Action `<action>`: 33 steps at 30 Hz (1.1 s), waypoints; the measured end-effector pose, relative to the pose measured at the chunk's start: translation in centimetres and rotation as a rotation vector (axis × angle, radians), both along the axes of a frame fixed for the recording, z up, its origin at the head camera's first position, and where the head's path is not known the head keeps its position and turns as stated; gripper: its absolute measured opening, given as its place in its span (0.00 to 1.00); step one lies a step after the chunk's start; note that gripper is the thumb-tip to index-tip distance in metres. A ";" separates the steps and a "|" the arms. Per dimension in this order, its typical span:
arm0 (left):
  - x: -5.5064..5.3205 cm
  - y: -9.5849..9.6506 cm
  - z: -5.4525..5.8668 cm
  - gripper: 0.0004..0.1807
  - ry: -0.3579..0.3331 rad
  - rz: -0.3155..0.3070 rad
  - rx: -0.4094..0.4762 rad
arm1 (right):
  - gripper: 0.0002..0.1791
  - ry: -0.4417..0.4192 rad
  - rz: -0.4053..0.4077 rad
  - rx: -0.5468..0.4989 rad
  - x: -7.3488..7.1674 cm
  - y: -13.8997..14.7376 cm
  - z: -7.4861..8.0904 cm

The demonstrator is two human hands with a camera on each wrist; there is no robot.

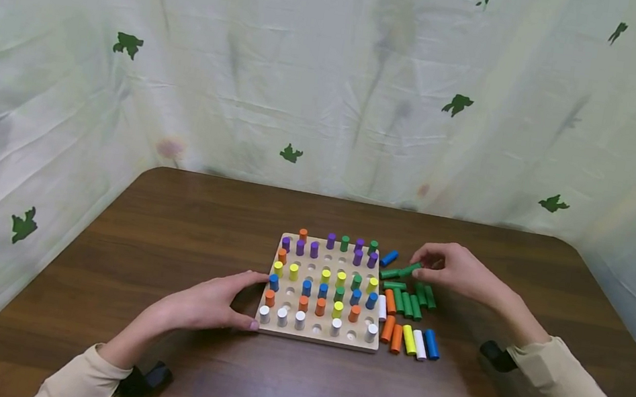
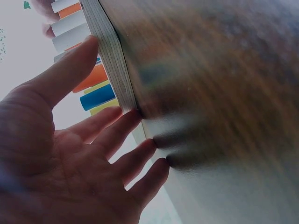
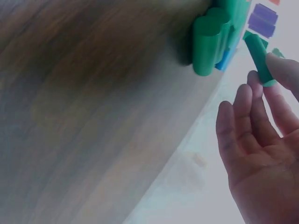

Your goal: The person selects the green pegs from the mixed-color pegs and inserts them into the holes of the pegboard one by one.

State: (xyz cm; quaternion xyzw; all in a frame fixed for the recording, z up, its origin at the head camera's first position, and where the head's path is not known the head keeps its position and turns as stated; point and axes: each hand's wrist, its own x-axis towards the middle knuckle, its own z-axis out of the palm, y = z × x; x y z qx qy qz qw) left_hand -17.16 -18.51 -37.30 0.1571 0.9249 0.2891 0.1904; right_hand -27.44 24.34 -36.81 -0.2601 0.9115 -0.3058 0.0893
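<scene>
A wooden pegboard [image 1: 313, 338] lies on the table, set with rows of purple, yellow, blue, orange, green and white pegs, with some holes bare. At its left side rests my left hand [image 1: 212, 302], thumb at the near left corner and nearly straight fingers along the edge. The left wrist view shows the thumb tip against the wooden side, beside an upright blue peg [image 2: 98, 97]. To the right of the board, my right hand [image 1: 457, 269] pinches a green peg [image 3: 259, 58] between thumb and fingers, tilted and held above other pegs.
Loose pegs lie right of the board: several green pegs [image 1: 403, 303], orange pegs [image 1: 396, 338], a yellow peg [image 1: 409, 340], white pegs [image 1: 419, 344] and blue pegs [image 1: 431, 344]. Behind the brown table [image 1: 219, 205] hangs a pale curtain [image 1: 333, 92] with green leaf prints.
</scene>
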 end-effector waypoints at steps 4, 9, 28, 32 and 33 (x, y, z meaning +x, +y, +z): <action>0.0 0.0 0.0 0.47 0.002 -0.002 0.003 | 0.08 0.033 -0.009 -0.044 0.3 -0.3 0.3; 0.0 -0.1 -0.2 0.47 0.011 -0.004 0.002 | 0.10 0.063 -0.023 -0.097 0.6 -0.9 0.8; -0.1 0.0 -0.2 0.47 0.011 0.005 -0.017 | 0.12 0.091 0.016 -0.192 -0.1 -3.6 2.4; -0.1 0.0 -0.3 0.47 0.004 0.009 -0.016 | 0.12 0.098 0.025 -0.197 -0.3 -4.3 2.9; -0.1 0.0 -0.3 0.47 0.003 0.010 -0.016 | 0.12 0.100 0.027 -0.197 -0.4 -4.5 3.0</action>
